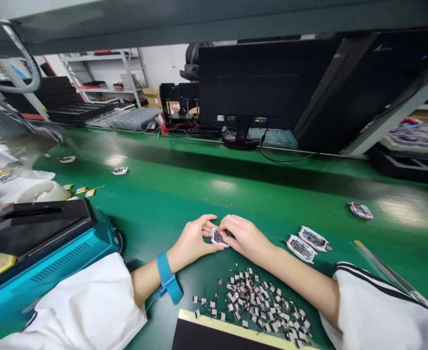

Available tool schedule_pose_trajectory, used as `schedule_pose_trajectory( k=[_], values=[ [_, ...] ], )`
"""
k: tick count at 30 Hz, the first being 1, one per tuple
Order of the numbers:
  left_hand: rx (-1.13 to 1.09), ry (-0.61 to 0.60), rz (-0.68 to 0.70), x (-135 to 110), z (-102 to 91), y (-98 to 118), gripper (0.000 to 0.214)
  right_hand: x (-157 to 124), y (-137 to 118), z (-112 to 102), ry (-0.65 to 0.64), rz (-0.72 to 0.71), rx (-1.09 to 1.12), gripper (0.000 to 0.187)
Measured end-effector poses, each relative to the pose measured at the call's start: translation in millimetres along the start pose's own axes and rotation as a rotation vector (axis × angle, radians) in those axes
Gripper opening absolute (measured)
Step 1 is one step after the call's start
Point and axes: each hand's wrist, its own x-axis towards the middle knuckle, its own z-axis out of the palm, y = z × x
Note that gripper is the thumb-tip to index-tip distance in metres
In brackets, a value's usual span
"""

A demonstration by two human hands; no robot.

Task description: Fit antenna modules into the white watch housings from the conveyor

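Observation:
At the middle of the bench my left hand (194, 240) grips a small white casing with a circuit board (216, 236) between thumb and fingers. My right hand (243, 234) is closed over the casing's right end, fingertips pressed down at the board; what they pinch is hidden. Below the hands lies a heap of small grey-and-black parts with short leads (257, 301). Two open white casings with boards (301, 248) rest beside my right forearm. Metal tweezers (385, 272) lie by my right sleeve. A blue wrist strap (165, 270) circles my left wrist.
A teal machine with a black top (68, 262) stands at the left. A purple-edged casing (360, 211) lies at the right, another casing (120, 170) farther back. Beyond the bench is a monitor (253, 87). A yellow-edged black sheet or tray (214, 338) is nearest me.

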Motion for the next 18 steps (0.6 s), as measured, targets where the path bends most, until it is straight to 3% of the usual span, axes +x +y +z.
schedule_pose_trajectory(
  k=[8,14,18],
  values=[
    [0.014,-0.001,-0.005,0.4,-0.4,2.3,0.059,19.4,-9.7,-19.5,-0.210,-0.085,-0.188,0.009],
    [0.057,0.014,0.011,0.8,-2.0,3.3,0.058,26.4,-11.1,-24.8,-0.282,-0.295,-0.369,0.014],
    [0.098,0.018,0.048,-0.7,-0.3,4.3,0.056,26.9,-12.1,-24.6,-0.329,-0.331,-0.397,0.014]
  ],
)
